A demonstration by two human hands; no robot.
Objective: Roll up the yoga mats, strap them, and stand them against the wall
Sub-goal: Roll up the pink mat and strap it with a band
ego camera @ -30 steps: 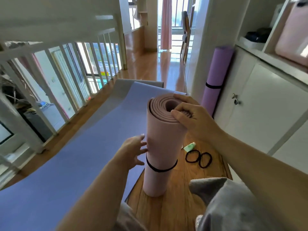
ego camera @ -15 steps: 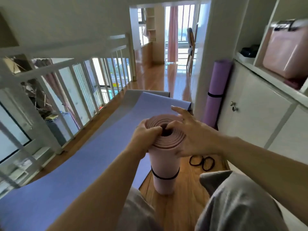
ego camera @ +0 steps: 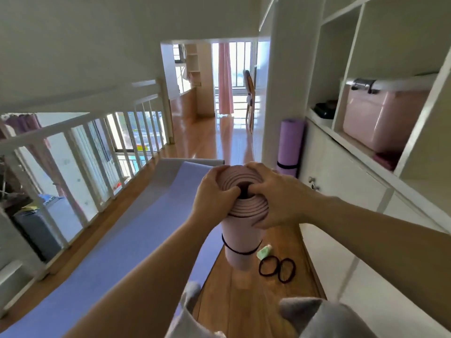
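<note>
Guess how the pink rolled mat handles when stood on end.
The pink rolled mat is tall and narrow on end, so likely tips unless leaned. One black strap low down; top coils may loosen or telescope. Looks like foam, probably light.

The wooden floor point(ego camera: 244, 301) between the flat blue mat point(ego camera: 136, 228), left, and the white cabinet point(ego camera: 341, 186), right, is a narrow strip; the upright pink roll point(ego camera: 240, 240), a green tube point(ego camera: 264, 252) and two black loops point(ego camera: 278, 266) occupy it. The purple roll point(ego camera: 290, 142) blocks its far end
</note>
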